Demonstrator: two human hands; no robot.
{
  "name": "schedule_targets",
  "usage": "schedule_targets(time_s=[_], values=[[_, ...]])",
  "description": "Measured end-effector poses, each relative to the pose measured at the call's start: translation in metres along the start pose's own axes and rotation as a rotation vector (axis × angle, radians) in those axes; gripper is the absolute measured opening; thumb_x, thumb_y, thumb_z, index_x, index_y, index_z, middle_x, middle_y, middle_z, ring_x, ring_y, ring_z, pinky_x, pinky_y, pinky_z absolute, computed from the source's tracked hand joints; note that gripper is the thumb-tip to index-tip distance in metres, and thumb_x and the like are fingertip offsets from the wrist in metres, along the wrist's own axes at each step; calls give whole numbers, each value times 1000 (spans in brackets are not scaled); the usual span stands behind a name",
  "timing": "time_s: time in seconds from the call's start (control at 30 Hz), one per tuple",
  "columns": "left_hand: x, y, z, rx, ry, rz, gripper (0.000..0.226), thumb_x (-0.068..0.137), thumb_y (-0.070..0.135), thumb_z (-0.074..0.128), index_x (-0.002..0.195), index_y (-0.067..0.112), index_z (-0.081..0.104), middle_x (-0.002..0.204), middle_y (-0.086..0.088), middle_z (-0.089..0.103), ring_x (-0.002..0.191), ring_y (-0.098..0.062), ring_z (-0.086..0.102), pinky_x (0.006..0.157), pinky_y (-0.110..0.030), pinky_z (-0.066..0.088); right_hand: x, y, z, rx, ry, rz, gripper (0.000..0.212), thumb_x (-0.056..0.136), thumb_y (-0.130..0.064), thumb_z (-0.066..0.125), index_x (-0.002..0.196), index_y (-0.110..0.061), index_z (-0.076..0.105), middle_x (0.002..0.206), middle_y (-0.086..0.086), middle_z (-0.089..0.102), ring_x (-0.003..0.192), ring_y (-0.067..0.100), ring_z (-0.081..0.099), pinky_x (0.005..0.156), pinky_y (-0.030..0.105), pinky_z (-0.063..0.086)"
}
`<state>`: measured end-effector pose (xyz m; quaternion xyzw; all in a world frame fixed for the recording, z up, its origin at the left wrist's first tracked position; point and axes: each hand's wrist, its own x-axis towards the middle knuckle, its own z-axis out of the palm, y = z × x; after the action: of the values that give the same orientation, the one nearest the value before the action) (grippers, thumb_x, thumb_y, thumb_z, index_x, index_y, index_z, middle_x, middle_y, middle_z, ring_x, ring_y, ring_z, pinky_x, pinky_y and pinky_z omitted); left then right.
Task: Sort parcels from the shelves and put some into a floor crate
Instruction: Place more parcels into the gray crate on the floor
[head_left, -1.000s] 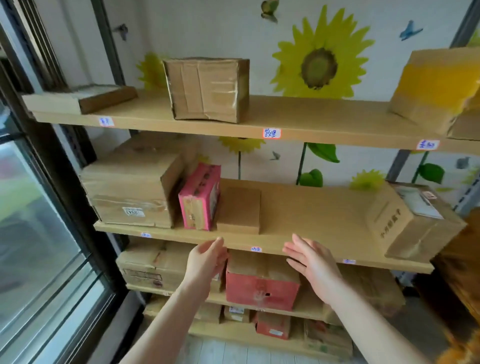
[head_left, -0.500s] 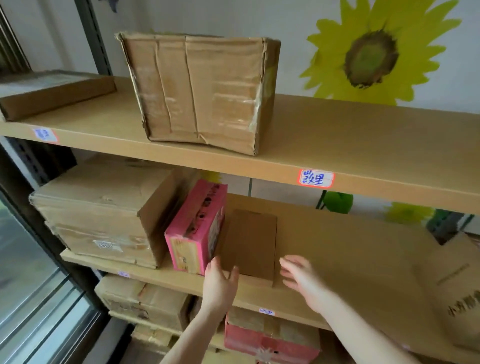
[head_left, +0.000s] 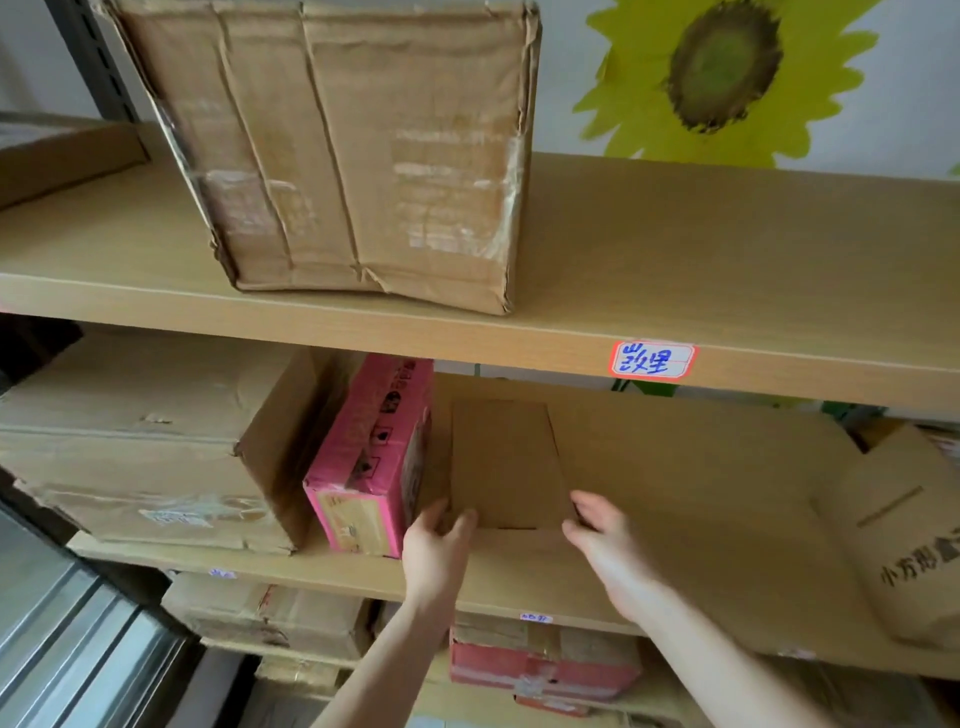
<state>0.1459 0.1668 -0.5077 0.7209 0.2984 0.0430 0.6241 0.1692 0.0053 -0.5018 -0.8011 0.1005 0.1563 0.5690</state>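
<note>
Right, both hands are on the small brown box (head_left: 506, 462), which lies flat on the middle shelf (head_left: 675, 493), just right of the pink box (head_left: 371, 457). The left hand (head_left: 435, 553) has the near left corner. Its grip pinches the box, fingers tucked into the narrow gap beside the pink box and thumb on the near edge. The right hand (head_left: 610, 551) mirrors it at the near right corner, grip curled round that corner with fingers along the right side. Whether the box has left the shelf, I cannot tell.

Left of the pink box and touching it stands a large cardboard box (head_left: 145, 441). Up on the top shelf (head_left: 727, 249) sits a dented, taped carton (head_left: 353, 150), and a handwritten label (head_left: 653, 359) is stuck on that shelf's front edge. Far right on the middle shelf is a tan box (head_left: 904, 545) with printed characters. Below, a red parcel (head_left: 545, 670) shows between the forearms. A sunflower picture (head_left: 722, 67) fills the wall behind.
</note>
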Motion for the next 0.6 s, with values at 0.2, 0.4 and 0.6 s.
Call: schedule_targets(time_s=[0.2,0.4,0.6], values=[[-22,32,-2,-274,-53,134,37,84,11,65,120,15,61,111,-4,68,104,-16,62,96,-34,50,-16,-30,-16,20,-58,18,34,88,-40,57,119,-27,53,133,-6,44,122,13,43,111,35,31],[-40,39,4,-105,-49,520,40,81,5,68,106,35,56,105,19,62,89,-1,61,80,-14,48,-16,-58,-10,30,-27,5,57,70,-73,48,111,-34,54,123,-11,51,120,14,47,105,37,36],[-42,30,6,152,-233,757,45,76,3,66,117,23,60,104,32,56,92,20,55,78,1,39,-13,-53,3,368,-30,55,30,78,-41,68,95,-16,64,90,5,71,77,16,68,64,27,56]])
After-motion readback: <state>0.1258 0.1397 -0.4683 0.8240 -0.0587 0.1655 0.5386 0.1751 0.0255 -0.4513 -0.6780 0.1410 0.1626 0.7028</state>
